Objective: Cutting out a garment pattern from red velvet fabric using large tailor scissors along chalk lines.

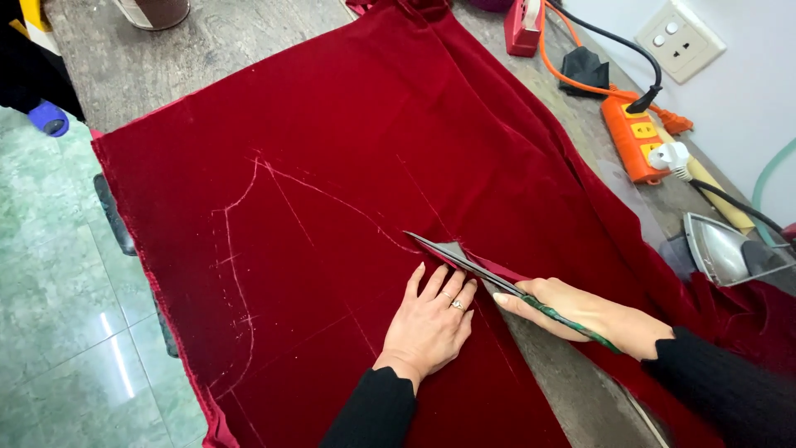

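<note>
Left hand [429,319] lies flat, palm down, fingers slightly spread, pressing on the red velvet fabric [332,191] just left of the cut line; it grips nothing. A ring shows on one finger. Right hand [580,311] is closed around the handles of the scissors [481,270], index finger stretched along them. Scissor blades are slightly parted and point far-left, with the tips at the chalk line [332,199] and a fabric edge between them. The near end of the cut has already opened, with bare tabletop [572,390] showing in the gap between the two fabric edges.

The fabric covers most of the tabletop, and its left edge hangs over the side above the green tiled floor [58,274]. White chalk marks run across it: a long curve on the left and straight lines crossing toward the scissors.

Far right: orange power strip [634,137] with a white plug [667,155] and a black plug in it, and a wall socket [680,40] behind. Right edge: an iron [730,249] resting on the tabletop. Far centre: a small red box-shaped object [524,25], kind unclear.
</note>
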